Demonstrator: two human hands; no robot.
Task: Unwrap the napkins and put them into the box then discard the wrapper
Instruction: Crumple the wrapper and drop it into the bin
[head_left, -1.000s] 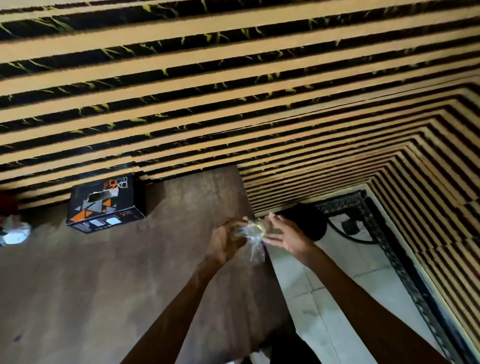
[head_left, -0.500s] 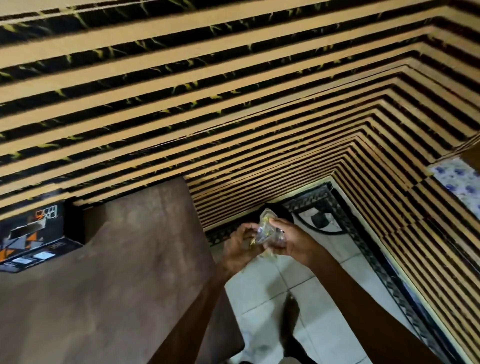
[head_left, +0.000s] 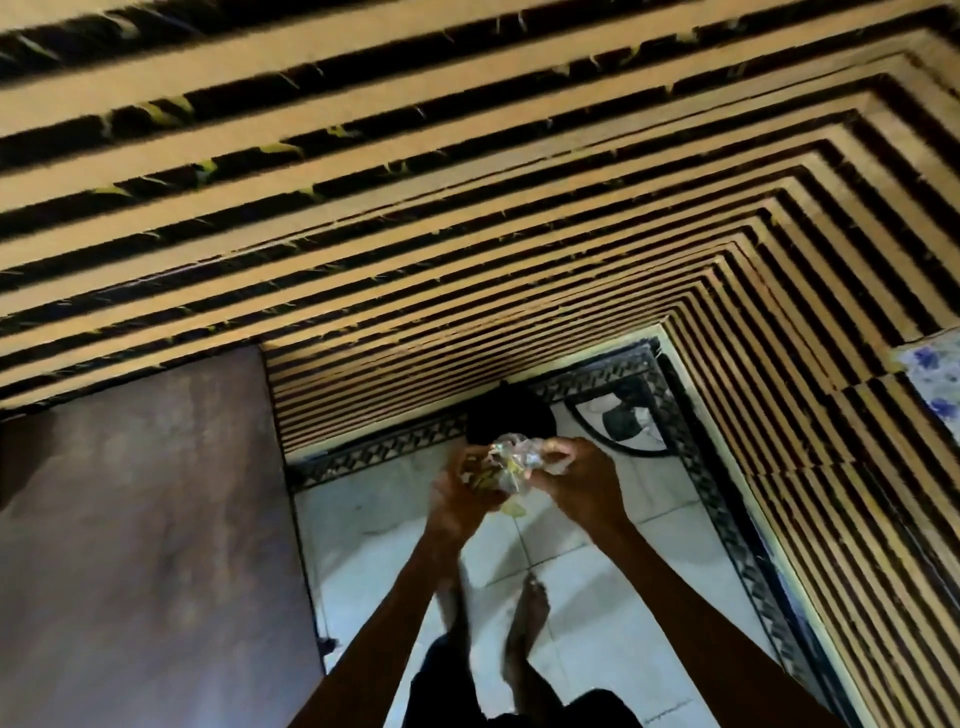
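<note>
A crumpled clear plastic wrapper (head_left: 511, 465) with yellow print is bunched between both hands, above the tiled floor. My left hand (head_left: 460, 493) grips its left side. My right hand (head_left: 582, 480) grips its right side. Just beyond the hands sits a dark round object (head_left: 511, 418) on the floor by the wall; I cannot tell what it is. The napkin box is out of the frame.
A brown table (head_left: 145, 545) fills the lower left, its right edge beside my left arm. Striped black-and-tan walls (head_left: 467, 208) meet in a corner ahead and right. White floor tiles (head_left: 374, 519) with a patterned dark border (head_left: 727, 519) lie below, with my bare feet on them.
The view has swung right, away from the table: the black box has left the frame. Both hands moved over the floor, still crumpling the wrapper between them.
</note>
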